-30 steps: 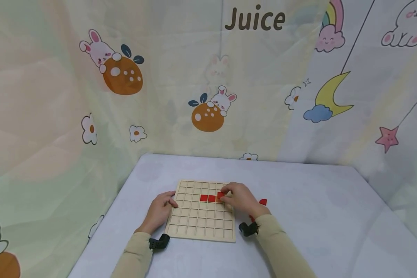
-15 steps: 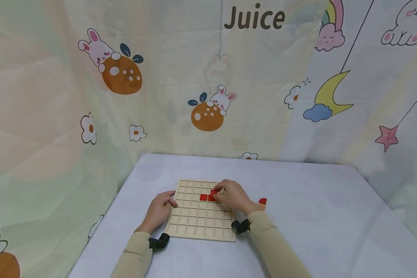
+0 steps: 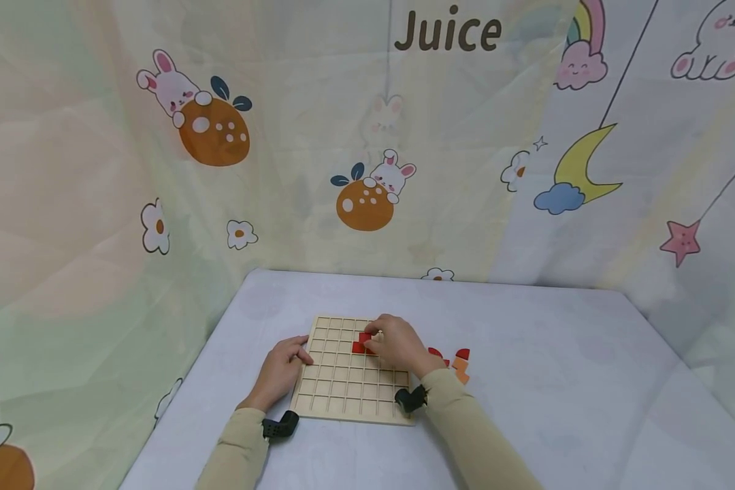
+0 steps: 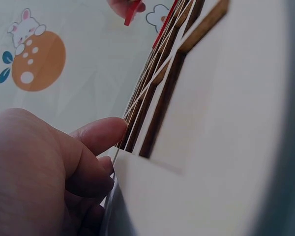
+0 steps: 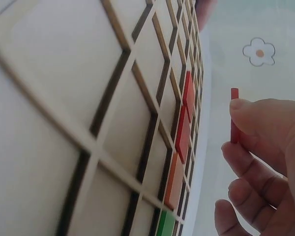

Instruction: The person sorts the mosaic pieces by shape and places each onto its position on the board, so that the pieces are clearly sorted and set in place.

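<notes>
A pale wooden grid board lies on the table. Against its left edge rests my left hand, thumb and fingertips touching the rim. Over the board's upper part is my right hand, pinching a small red tile edge-on between thumb and index finger. That held tile is above the board, apart from it in the right wrist view. Red tiles sit in one row of the grid, followed by an orange tile and a green tile. The right hand hides part of this row in the head view.
Right of the board, loose red pieces and orange pieces lie on the white table. A printed cloth hangs behind it. Black wrist cameras are worn on both wrists.
My right hand has moved left across the board with the red tile, uncovering more loose pieces at the right. The left hand stays at the board's edge.
</notes>
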The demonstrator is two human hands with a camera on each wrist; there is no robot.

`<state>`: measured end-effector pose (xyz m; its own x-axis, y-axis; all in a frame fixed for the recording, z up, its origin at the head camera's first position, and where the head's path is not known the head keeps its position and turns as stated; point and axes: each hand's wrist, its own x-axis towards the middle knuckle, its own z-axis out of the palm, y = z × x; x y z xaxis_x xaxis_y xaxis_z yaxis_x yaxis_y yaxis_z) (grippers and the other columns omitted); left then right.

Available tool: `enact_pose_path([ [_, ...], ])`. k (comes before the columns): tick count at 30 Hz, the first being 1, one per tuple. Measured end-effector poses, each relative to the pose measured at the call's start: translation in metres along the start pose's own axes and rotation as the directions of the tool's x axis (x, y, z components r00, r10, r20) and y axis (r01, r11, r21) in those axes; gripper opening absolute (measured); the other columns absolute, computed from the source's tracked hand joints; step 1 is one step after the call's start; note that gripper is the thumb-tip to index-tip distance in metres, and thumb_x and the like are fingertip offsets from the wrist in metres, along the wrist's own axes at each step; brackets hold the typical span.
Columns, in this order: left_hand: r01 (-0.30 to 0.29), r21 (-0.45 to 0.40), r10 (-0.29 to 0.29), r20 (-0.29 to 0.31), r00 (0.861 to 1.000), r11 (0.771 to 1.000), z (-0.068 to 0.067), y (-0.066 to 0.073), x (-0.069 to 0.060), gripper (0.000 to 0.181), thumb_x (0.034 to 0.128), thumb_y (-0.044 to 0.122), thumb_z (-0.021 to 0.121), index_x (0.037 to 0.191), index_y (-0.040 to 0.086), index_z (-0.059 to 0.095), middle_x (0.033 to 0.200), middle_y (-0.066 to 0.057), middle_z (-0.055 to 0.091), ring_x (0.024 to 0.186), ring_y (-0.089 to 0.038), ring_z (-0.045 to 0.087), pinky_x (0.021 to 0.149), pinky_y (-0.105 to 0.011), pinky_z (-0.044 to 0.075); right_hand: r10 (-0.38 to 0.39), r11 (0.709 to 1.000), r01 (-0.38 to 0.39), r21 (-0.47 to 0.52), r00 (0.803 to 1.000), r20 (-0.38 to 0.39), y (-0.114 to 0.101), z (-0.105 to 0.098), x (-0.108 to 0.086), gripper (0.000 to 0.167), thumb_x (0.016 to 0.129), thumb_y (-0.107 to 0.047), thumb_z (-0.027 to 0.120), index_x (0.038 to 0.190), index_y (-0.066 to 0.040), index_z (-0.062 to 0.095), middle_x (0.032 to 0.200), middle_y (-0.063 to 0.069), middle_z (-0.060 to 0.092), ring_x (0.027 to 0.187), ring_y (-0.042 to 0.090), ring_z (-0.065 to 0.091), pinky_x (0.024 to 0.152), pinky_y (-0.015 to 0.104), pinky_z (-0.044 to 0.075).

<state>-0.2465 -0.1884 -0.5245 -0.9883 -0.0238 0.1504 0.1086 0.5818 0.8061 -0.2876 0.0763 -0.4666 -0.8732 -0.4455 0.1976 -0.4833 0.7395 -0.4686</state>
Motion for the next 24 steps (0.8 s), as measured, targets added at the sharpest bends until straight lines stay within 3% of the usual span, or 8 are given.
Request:
enact_pose_path([
  [24,0.029,0.008,-0.029,-0.006,1.000,1.000,0.001,0.002,0.002,0.036,0.0888,-0.003,0.046,0.069,0.018,0.068,0.138,-0.006,0.057,0.137,-0.031,0.040,0.113,-0.053,0.030,0.033,0.999,-0.033,0.014,0.999,0.004,-0.020,0.026,0.013,0.025,0.087,-0.029,0.074,0.107,-0.015,0.074,0.097,-0.005,0.066,0.085,0.010,0.061,0.076,0.027,0.052],
])
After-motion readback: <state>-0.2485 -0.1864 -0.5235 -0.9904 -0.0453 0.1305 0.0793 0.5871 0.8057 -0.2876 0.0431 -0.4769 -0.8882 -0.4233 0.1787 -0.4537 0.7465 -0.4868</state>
